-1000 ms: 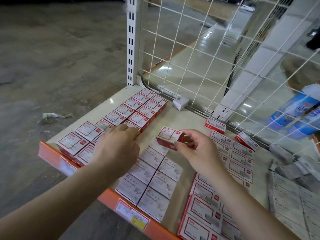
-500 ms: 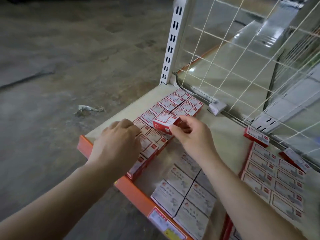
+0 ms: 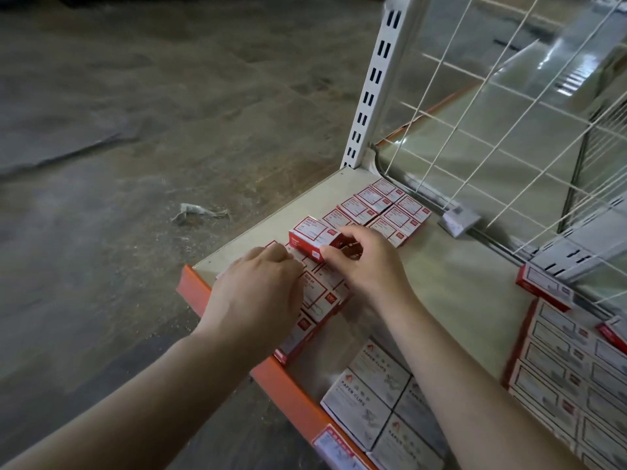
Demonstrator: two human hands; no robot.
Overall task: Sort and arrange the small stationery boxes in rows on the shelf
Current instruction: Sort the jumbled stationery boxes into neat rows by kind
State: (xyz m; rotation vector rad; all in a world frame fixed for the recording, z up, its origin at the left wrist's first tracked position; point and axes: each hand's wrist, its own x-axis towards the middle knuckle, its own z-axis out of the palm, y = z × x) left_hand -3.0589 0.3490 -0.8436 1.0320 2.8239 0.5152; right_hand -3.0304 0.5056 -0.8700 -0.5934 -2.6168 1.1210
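My right hand (image 3: 364, 262) grips a small red-and-white box (image 3: 314, 235) just above the left rows of red-and-white boxes (image 3: 383, 212) on the beige shelf (image 3: 451, 279). My left hand (image 3: 258, 296) rests on the near boxes of those rows, fingers curled over them, hiding several. Grey-white paper clip boxes (image 3: 369, 398) lie in rows at the front edge. Further red-and-white boxes (image 3: 570, 364) fill rows at the right.
An orange price rail (image 3: 288, 381) lines the shelf front. A white slotted upright (image 3: 376, 79) and wire mesh back (image 3: 509, 106) bound the shelf. A loose white box (image 3: 458, 220) lies by the mesh, a single red box (image 3: 543, 288) farther right. Concrete floor lies left.
The view has swung left. My right hand carried the red-and-white box leftward over the left rows and lowered it. My left hand stays on the near boxes.
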